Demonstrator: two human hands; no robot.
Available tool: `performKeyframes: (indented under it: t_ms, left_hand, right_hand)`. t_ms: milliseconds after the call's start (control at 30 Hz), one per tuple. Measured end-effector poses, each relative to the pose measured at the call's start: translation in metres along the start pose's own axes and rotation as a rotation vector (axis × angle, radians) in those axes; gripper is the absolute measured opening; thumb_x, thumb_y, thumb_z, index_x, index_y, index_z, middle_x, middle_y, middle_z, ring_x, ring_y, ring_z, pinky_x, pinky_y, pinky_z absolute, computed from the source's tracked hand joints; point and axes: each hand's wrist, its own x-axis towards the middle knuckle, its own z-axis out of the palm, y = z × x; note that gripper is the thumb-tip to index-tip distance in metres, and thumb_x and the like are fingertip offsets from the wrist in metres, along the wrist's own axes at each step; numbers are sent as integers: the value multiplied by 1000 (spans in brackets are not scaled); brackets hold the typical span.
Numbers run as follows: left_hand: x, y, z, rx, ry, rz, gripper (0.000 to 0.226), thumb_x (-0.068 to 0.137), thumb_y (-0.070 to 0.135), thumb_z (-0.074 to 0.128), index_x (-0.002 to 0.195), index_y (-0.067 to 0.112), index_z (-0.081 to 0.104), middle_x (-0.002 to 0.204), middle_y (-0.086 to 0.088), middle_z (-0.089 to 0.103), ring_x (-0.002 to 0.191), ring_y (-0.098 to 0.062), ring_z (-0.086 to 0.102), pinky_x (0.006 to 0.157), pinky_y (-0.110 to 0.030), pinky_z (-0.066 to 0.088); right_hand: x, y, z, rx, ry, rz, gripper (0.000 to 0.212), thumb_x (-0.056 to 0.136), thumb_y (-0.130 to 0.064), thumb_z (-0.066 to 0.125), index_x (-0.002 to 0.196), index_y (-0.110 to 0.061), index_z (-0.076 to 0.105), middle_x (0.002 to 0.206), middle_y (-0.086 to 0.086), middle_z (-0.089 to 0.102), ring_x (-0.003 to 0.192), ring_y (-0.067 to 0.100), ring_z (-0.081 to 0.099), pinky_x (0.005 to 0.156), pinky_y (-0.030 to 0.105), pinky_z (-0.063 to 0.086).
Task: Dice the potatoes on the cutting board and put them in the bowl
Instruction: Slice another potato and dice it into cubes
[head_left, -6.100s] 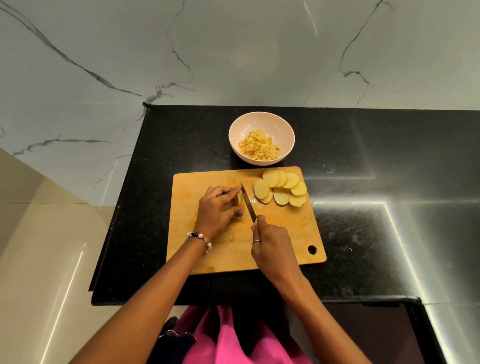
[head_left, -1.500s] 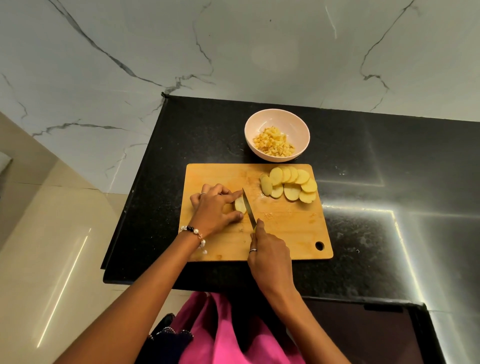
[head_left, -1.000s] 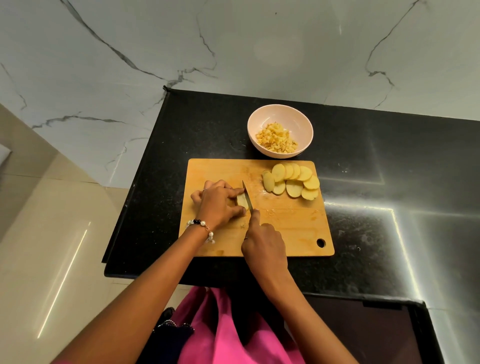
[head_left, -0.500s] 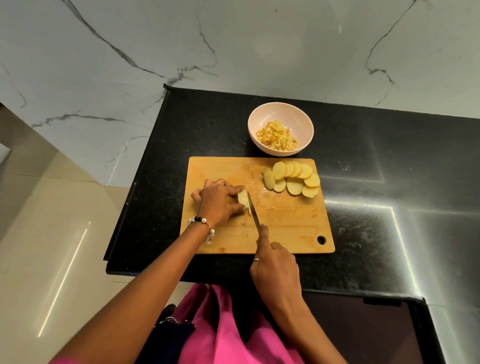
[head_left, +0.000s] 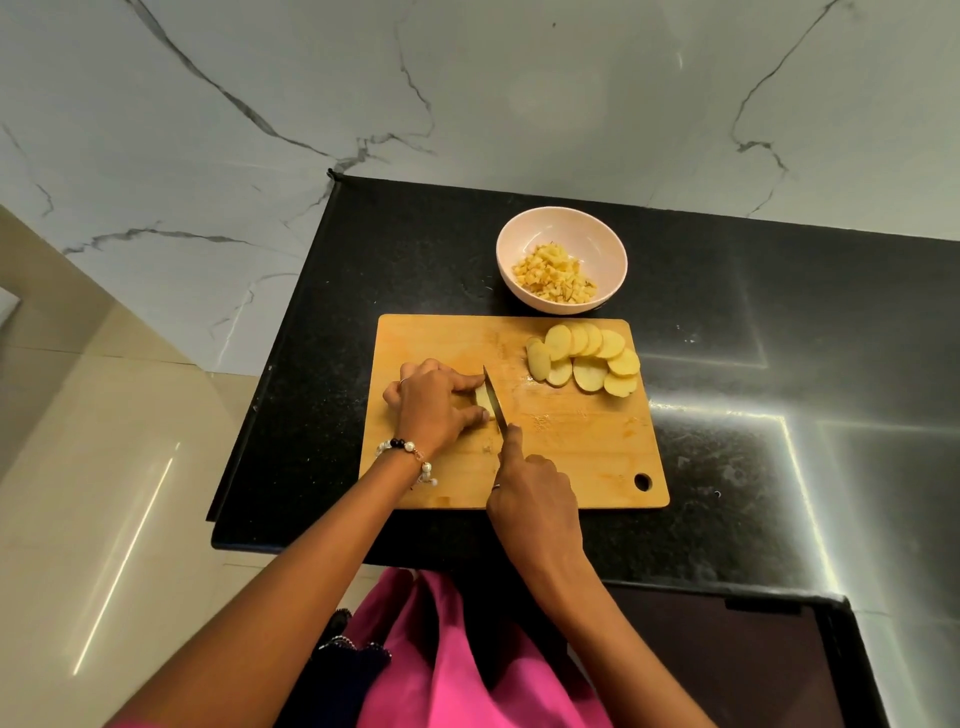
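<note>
The bowl (head_left: 561, 244) sits behind the cutting board (head_left: 571, 441) — potato slices (head_left: 584, 361) on its far-right corner.

Left hand (head_left: 434, 405) curled down, right hand (head_left: 535, 496) fisted, forefinger extended.

Black speckled countertop (head_left: 779, 322) under a wooden cutting board (head_left: 587, 447) and pale bowl (head_left: 524, 244).

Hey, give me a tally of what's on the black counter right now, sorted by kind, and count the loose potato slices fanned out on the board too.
Bowl, with diced potato: 1
Cutting board: 1
Knife, gripped by the right hand: 1
Loose potato slices, overlapping: about 9
Potato piece held by the left hand: 1
Total: about 13
</note>
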Motion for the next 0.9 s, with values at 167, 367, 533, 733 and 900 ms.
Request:
performKeyframes:
  t_ms: [167,367,533,733,900]
  left_hand:
    - [1,-1,0,-23,14,-29,44,68,43,77,110,41,65,111,9,51,112,-16,36,88,-31,22]
    - [0,-4,3,-50,31,-28,44,66,45,77,108,41,66,109,10,49,110,-15,36,91,-33,25]
    - [-1,-4,3,-74,35,-30,44,67,42,78,109,40,66,106,12,47,108,-14,36,90,-30,22]
    - [-2,-11,2,-146,55,-23,44,67,38,79,109,37,67,106,16,52,109,-11,38,88,-27,23]
    - [-2,-15,4,-167,85,-12,36,68,39,78,103,35,70,104,18,54,107,-9,39,87,-28,23]
  right_hand:
    - [4,-15,6,-49,16,-24,59,94,-3,29,149,1,6,105,19,58,88,35,60,63,35,33]
    - [-42,3,21,-150,-24,-40,76,46,-4,78,119,7,60,55,8,53,35,20,47,29,28,29]
    - [-41,5,-4,32,-40,-28,64,94,-10,33,151,-8,4,107,13,55,87,31,57,63,34,31]
    - [-7,0,-9,18,12,-20,60,96,-10,30,151,-10,6,105,15,57,90,33,57,64,35,31]
    - [3,-4,-7,-1,-22,-43,61,95,-9,32,151,-10,8,104,16,58,89,34,57,63,35,32]
